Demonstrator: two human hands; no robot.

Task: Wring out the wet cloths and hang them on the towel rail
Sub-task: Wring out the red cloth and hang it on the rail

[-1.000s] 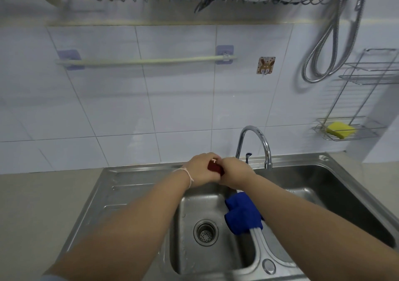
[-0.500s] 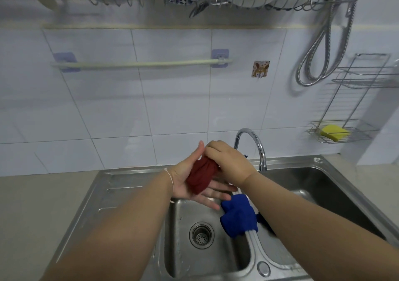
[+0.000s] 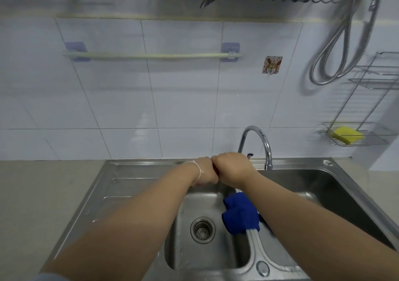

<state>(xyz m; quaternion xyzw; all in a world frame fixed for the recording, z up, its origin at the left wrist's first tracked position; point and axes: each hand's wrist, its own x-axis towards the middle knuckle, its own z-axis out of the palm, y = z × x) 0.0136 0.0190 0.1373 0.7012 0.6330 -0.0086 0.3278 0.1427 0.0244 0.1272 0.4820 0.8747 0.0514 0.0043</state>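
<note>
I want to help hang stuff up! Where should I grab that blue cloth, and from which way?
Grab the blue cloth at its humped top, where it folds over the ridge between the two basins of the sink. Come straight down from above and pinch across that fold. Both sides hang down into the basins, so lifting up should free it. Probably reach from the left, since an arm crosses its right side.

Sink point(image 3: 138, 185): you see brushed steel, dull sheen;
Faucet point(image 3: 262, 142): polished chrome, mirror-bright;
Blue cloth point(image 3: 240, 216): soft, fuzzy, matt;
Wall tiles point(image 3: 183, 97): glossy white ceramic;
Sponge point(image 3: 346, 135): yellow foam, matt;
Towel rail point(image 3: 151, 55): smooth pale plastic, by its look
</note>
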